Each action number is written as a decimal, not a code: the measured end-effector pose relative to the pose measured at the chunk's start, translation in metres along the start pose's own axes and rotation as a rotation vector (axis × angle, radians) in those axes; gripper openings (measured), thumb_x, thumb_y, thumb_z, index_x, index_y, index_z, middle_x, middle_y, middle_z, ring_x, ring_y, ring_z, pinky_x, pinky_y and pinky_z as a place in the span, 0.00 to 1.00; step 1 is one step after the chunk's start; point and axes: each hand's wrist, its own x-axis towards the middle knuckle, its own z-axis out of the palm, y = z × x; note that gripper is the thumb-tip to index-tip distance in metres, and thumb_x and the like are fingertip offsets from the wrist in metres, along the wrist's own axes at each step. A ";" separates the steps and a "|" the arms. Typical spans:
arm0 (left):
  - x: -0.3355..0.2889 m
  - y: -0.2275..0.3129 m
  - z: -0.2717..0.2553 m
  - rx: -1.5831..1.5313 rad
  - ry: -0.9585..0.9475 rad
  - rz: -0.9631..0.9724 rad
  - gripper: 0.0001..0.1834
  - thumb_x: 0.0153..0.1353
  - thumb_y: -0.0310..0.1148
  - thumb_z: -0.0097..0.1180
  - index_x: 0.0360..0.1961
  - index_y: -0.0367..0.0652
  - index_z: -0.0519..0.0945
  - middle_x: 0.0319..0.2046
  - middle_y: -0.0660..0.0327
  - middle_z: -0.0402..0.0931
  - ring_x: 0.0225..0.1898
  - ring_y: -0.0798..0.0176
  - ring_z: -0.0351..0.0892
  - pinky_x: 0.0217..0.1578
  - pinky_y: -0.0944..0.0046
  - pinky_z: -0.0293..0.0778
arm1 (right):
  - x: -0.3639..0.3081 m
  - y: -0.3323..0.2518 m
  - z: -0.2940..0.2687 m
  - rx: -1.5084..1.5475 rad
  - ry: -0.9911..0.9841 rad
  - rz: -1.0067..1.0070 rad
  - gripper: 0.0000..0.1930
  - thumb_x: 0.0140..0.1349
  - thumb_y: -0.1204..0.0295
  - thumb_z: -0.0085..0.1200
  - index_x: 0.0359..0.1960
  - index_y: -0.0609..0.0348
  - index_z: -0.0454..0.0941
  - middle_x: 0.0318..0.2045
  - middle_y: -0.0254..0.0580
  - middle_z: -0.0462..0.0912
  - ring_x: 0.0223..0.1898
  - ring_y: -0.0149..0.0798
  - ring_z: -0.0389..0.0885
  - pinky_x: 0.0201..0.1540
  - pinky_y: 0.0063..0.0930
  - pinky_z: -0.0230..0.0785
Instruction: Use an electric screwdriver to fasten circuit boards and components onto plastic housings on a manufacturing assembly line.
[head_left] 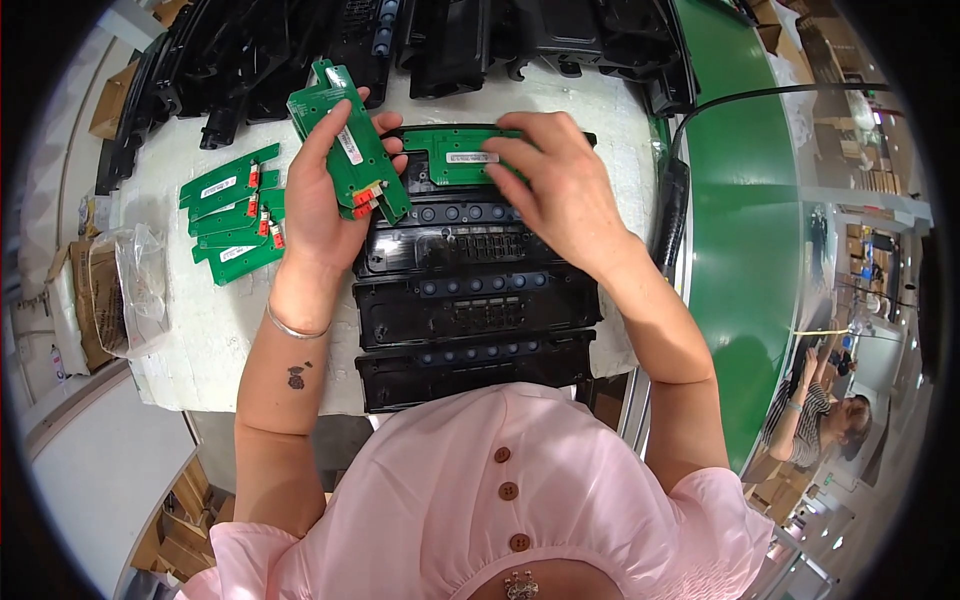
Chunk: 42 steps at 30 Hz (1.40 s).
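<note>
My left hand (pixel 338 180) is closed around a small stack of green circuit boards (pixel 347 150), which have white labels and red-and-white connectors at their lower end. Just to the right, another green circuit board (pixel 455 145) lies in the farthest of several black plastic panels (pixel 480 312). Over that board's right end is my right hand (pixel 560 175), its fingers curled down with the tips at the board; whether they grip it or only press on it is hard to see. Rows of round grey-blue buttons run along the nearer panels.
A loose pile of green boards (pixel 235 215) lies left on the white work surface (pixel 190 350). Black plastic housings (pixel 560 40) crowd the far side. A black cable (pixel 680 150) arches at right beside a green surface (pixel 735 230). Another person (pixel 815 415) sits farther right.
</note>
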 end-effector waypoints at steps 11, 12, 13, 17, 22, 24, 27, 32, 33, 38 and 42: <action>-0.015 0.020 0.011 -0.201 -0.191 -0.042 0.28 0.62 0.49 0.31 0.52 0.36 0.62 0.48 0.47 0.66 0.44 0.57 0.70 0.49 0.57 0.65 | -0.005 -0.018 0.017 -0.153 0.012 -0.054 0.12 0.48 0.70 0.55 0.37 0.56 0.77 0.39 0.41 0.77 0.39 0.40 0.75 0.39 0.28 0.70; -0.017 0.017 0.014 -0.229 -0.170 -0.076 0.28 0.62 0.49 0.31 0.53 0.37 0.62 0.48 0.47 0.65 0.48 0.53 0.68 0.52 0.54 0.62 | -0.003 -0.016 0.011 -0.067 -0.020 -0.019 0.12 0.48 0.70 0.55 0.36 0.57 0.77 0.37 0.42 0.77 0.38 0.41 0.75 0.38 0.29 0.70; -0.019 0.013 0.016 -0.266 -0.177 -0.110 0.28 0.62 0.49 0.31 0.53 0.38 0.61 0.48 0.47 0.65 0.50 0.53 0.67 0.52 0.52 0.62 | 0.000 -0.016 0.007 0.020 -0.053 0.015 0.11 0.49 0.70 0.54 0.35 0.58 0.77 0.36 0.43 0.78 0.37 0.41 0.75 0.38 0.30 0.69; -0.024 -0.007 0.023 -0.288 -0.196 -0.123 0.27 0.63 0.49 0.28 0.54 0.40 0.61 0.50 0.48 0.64 0.52 0.52 0.64 0.53 0.50 0.60 | 0.015 -0.047 -0.024 0.383 0.129 0.226 0.12 0.49 0.69 0.57 0.35 0.61 0.76 0.31 0.42 0.78 0.29 0.36 0.76 0.32 0.25 0.68; -0.030 -0.020 0.029 -0.228 -0.231 -0.055 0.23 0.64 0.48 0.33 0.52 0.42 0.60 0.48 0.54 0.64 0.47 0.58 0.68 0.47 0.58 0.67 | 0.020 -0.064 -0.022 0.400 -0.114 0.277 0.18 0.42 0.65 0.64 0.32 0.62 0.75 0.26 0.37 0.78 0.26 0.30 0.74 0.28 0.20 0.67; -0.032 -0.020 0.032 -0.230 -0.197 -0.049 0.23 0.64 0.47 0.34 0.52 0.41 0.61 0.45 0.56 0.66 0.45 0.61 0.70 0.45 0.61 0.68 | 0.021 -0.063 -0.023 0.428 -0.161 0.330 0.19 0.40 0.67 0.64 0.35 0.62 0.74 0.26 0.36 0.78 0.26 0.29 0.75 0.30 0.20 0.67; -0.032 -0.012 0.033 -0.166 -0.280 -0.073 0.22 0.63 0.46 0.37 0.47 0.37 0.65 0.41 0.57 0.71 0.41 0.64 0.72 0.43 0.65 0.70 | 0.020 -0.055 -0.016 0.507 0.094 0.251 0.21 0.37 0.65 0.60 0.35 0.62 0.75 0.27 0.43 0.79 0.28 0.38 0.78 0.34 0.24 0.71; -0.011 0.022 0.003 -0.194 -0.133 0.016 0.22 0.62 0.43 0.37 0.49 0.38 0.65 0.46 0.49 0.69 0.45 0.56 0.71 0.46 0.58 0.68 | 0.003 -0.032 -0.051 0.145 0.104 0.093 0.20 0.36 0.75 0.58 0.36 0.64 0.74 0.32 0.46 0.78 0.33 0.44 0.76 0.39 0.30 0.69; -0.008 0.025 -0.001 -0.135 -0.083 0.092 0.21 0.61 0.42 0.39 0.50 0.38 0.64 0.46 0.48 0.68 0.44 0.56 0.71 0.46 0.59 0.68 | -0.008 -0.025 -0.046 0.075 0.012 -0.034 0.20 0.36 0.75 0.58 0.36 0.64 0.74 0.35 0.46 0.77 0.36 0.45 0.74 0.42 0.32 0.68; 0.000 0.014 -0.013 -0.094 -0.008 0.148 0.18 0.58 0.39 0.47 0.46 0.40 0.67 0.40 0.50 0.71 0.39 0.59 0.73 0.39 0.63 0.72 | -0.034 -0.029 -0.035 -0.085 -0.280 -0.162 0.20 0.36 0.77 0.56 0.37 0.64 0.74 0.43 0.44 0.74 0.45 0.44 0.70 0.49 0.34 0.62; 0.000 0.006 -0.011 -0.099 -0.002 0.112 0.17 0.58 0.37 0.47 0.46 0.40 0.68 0.39 0.50 0.72 0.37 0.60 0.74 0.37 0.63 0.73 | -0.039 -0.029 -0.027 -0.121 -0.300 -0.170 0.19 0.37 0.76 0.56 0.36 0.64 0.75 0.44 0.43 0.73 0.47 0.43 0.69 0.50 0.34 0.61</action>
